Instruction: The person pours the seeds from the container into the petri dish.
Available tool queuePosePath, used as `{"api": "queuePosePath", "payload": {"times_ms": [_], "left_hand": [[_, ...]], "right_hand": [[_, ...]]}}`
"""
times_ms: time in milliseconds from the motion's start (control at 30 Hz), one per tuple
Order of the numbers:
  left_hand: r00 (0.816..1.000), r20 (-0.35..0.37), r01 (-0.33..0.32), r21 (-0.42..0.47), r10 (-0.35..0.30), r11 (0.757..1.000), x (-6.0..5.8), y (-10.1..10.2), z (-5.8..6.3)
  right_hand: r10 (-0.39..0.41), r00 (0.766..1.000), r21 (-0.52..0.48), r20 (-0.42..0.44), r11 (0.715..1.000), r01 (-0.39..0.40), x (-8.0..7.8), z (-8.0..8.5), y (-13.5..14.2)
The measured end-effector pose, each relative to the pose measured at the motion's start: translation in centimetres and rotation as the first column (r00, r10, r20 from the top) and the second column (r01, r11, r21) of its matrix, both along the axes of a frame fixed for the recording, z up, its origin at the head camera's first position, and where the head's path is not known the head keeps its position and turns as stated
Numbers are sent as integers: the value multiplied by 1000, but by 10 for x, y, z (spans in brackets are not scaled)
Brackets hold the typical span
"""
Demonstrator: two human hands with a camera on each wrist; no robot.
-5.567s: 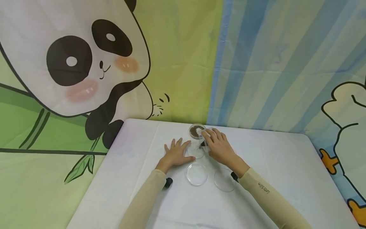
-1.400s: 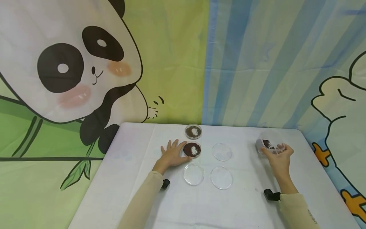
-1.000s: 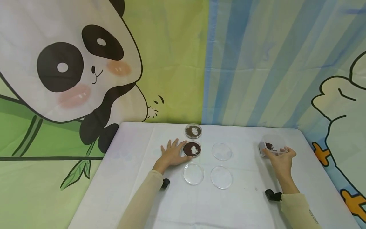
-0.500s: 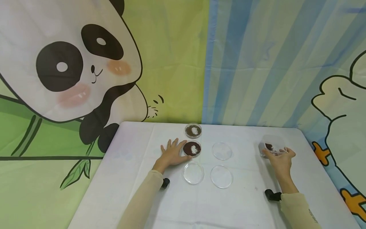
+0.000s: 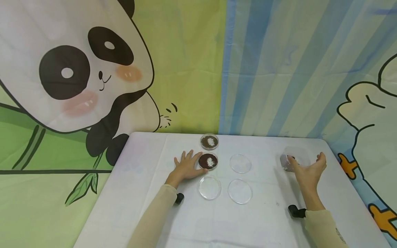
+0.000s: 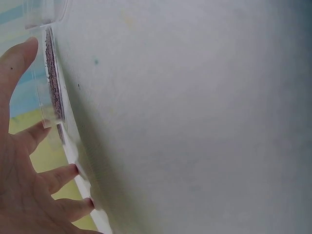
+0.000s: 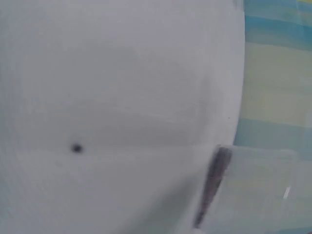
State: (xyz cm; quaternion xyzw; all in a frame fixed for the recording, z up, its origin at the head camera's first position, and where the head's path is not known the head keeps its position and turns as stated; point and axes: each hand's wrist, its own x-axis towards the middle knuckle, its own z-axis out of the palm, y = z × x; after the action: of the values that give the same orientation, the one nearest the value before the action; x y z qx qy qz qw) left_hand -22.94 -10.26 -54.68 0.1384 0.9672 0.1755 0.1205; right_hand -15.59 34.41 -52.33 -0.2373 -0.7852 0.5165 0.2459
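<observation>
Head view, left hand point(image 5: 186, 169) touching round dark-filled dish point(image 5: 208, 161), flat, mouth upward.

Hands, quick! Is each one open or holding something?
Left hand: open, seemingly touching a round clear plastic dish of brown and white grains.
Right hand: open, apparently holding nothing, by a clear plastic container.

At the right of the head view, your right hand point(image 5: 309, 177) hides the near part of the clear box point(image 5: 298, 153), so you can't tell whether they touch. In the right wrist view the box runs off the bottom edge and its dark contents point(image 7: 213, 183) blur. Your left hand point(image 6: 22, 180) is cut off at that wrist view's left and bottom edges.
</observation>
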Motion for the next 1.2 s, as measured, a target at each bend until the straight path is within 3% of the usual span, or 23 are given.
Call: {"api": "queuePosePath", "payload": {"times_ms": [133,333,500,567,633,800,867,1000,1200], "left_hand": [[1000,2,0,0,0,1000,0,0,-1],[1000,11,0,-1,0,1000,0,-1,-1],[1000,16,0,1,0,1000,0,0,-3],[1000,16,1,1,-1,1000,0,0,-2],[1000,12,1,1,-1,1000,0,-1,-2],[1000,11,2,0,-2,1000,1,-1,1],[1000,14,3,3,-4,1000,0,-1,1],[1000,13,6,5,-6,1000,0,-1,-1],[1000,5,8,1,-8,1000,0,-2,-1]], "right_hand": [[50,993,103,-106,994,-39,0,13,-8],[179,977,201,-118,968,-153,-3,26,-24],[310,945,235,-105,931,-279,-9,29,-32],[395,915,272,-79,892,-361,-13,30,-35],[486,873,320,-30,833,-452,-17,29,-39],[650,733,382,200,637,-669,-27,22,-52],[675,678,359,291,580,-731,-30,16,-58],[698,606,320,381,516,-795,-36,4,-69],[678,566,347,468,448,-824,-45,-11,-82]]}}
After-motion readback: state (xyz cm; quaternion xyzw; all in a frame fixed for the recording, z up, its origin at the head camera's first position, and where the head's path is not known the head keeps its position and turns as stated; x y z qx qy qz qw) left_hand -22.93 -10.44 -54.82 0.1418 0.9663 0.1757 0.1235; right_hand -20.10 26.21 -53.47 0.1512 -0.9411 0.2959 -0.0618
